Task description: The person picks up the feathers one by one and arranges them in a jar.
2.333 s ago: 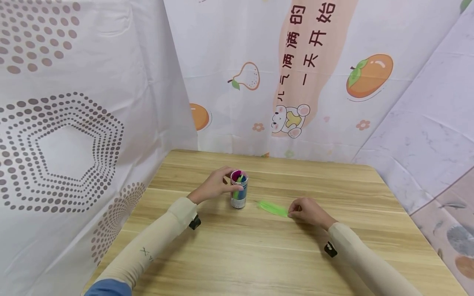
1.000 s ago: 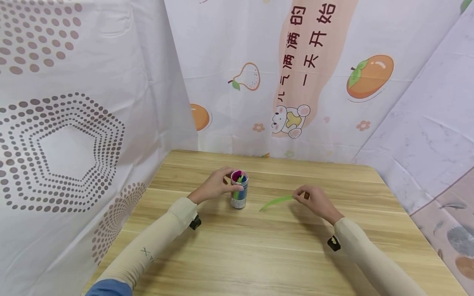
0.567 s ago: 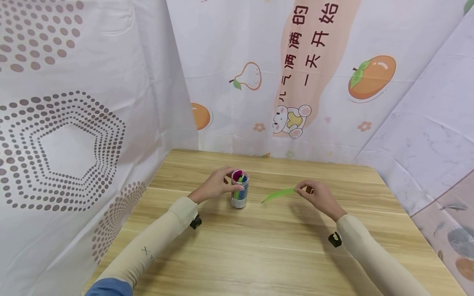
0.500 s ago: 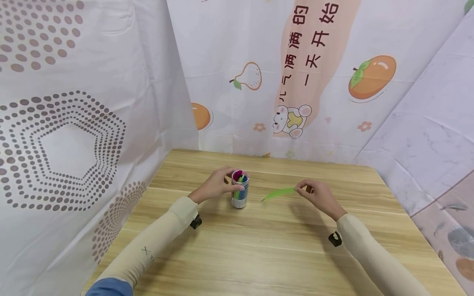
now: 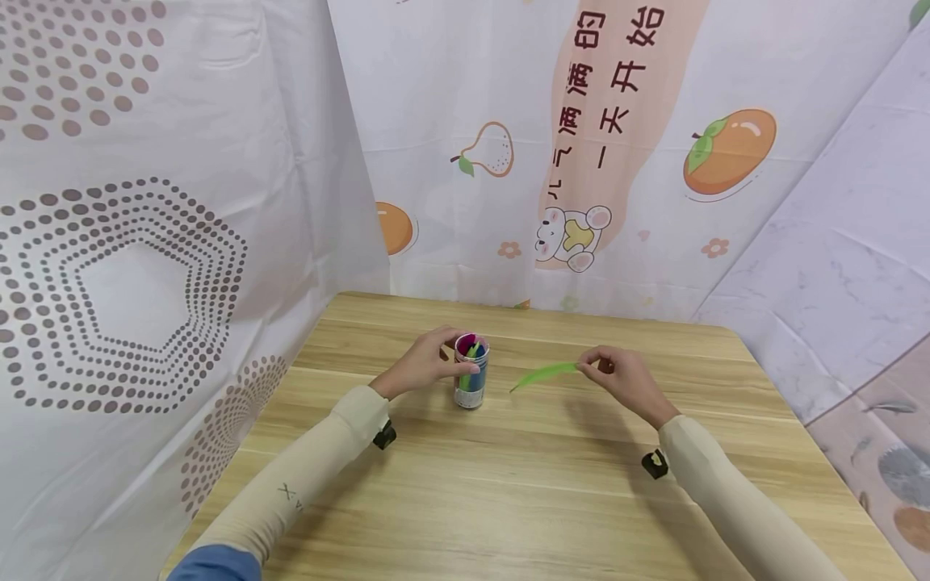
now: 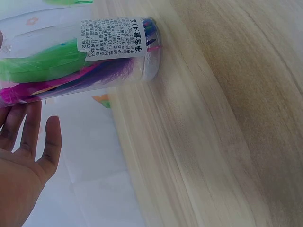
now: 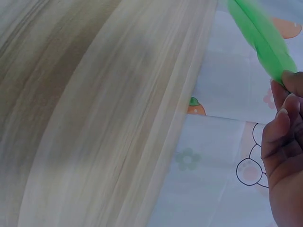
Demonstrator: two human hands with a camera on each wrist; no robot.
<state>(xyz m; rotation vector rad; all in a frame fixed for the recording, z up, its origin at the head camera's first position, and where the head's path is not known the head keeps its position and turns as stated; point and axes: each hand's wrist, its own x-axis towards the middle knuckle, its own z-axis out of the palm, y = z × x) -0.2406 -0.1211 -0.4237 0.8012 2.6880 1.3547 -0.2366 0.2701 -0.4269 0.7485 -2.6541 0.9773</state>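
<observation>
A clear plastic jar (image 5: 468, 398) with a white printed label stands on the wooden table, holding several coloured feathers. Green, magenta and purple feathers (image 6: 42, 64) show through its wall in the left wrist view. My left hand (image 5: 417, 367) grips the jar near its top from the left, thumb across the near side. To the right of the jar, my right hand (image 5: 621, 381) pinches one end of a bright green feather (image 5: 541, 374) between thumb and fingers. The feather is held above the table, its free end pointing left and slightly down; its pinched tip is hidden by the fingertips (image 7: 278, 90).
The wooden table (image 5: 494, 500) reaches back to a white curtain (image 5: 436, 234) printed with fruit and characters. Another patterned curtain (image 5: 305, 161) hangs along the left side. Black wrist mounts (image 5: 385, 436) sit under both forearms.
My right hand has lifted the green feather off the table and moved it slightly up and away, its free end now drooping left. My left hand and the jar have stayed in place.
</observation>
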